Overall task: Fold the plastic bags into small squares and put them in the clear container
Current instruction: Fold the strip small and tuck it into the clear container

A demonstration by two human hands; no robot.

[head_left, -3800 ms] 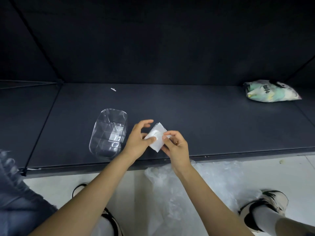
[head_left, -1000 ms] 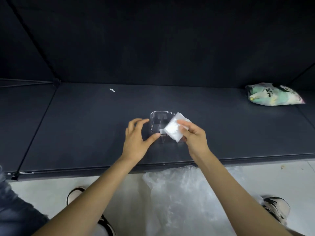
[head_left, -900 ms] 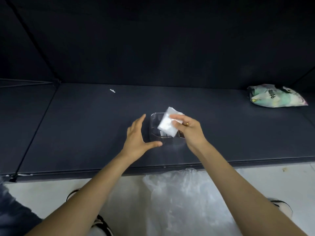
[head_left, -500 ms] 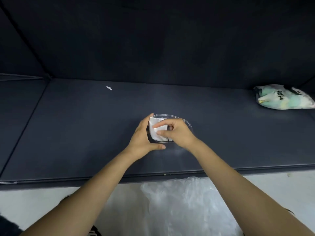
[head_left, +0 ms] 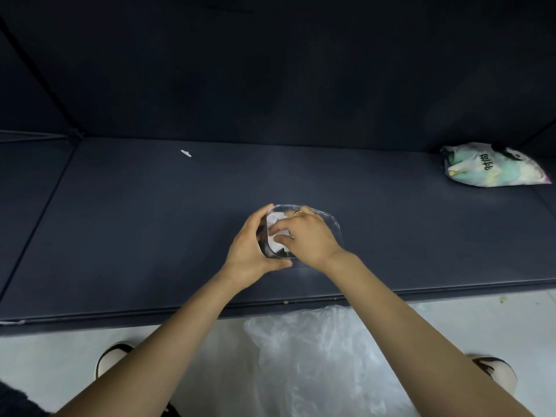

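Observation:
The clear container [head_left: 332,221] stands upright on the dark shelf near its front edge. My left hand [head_left: 249,251] grips the container's left wall, thumb along the near side. My right hand [head_left: 307,236] reaches down into the container, its fingers curled on the folded white plastic bag [head_left: 275,239], which sits inside at the left end. Most of the folded square is hidden under my fingers. A loose heap of clear plastic bags [head_left: 316,356] lies below the shelf, between my forearms.
A printed green and white packet [head_left: 490,170] lies at the shelf's far right. A small white scrap [head_left: 186,153] sits near the back left. The shelf front edge [head_left: 120,313] runs across; my shoes [head_left: 111,356] stand on the pale floor below.
The container came from the left to the middle and now stands upright. My right hand carried the folded bag down into it, and my left hand closed on the container's wall.

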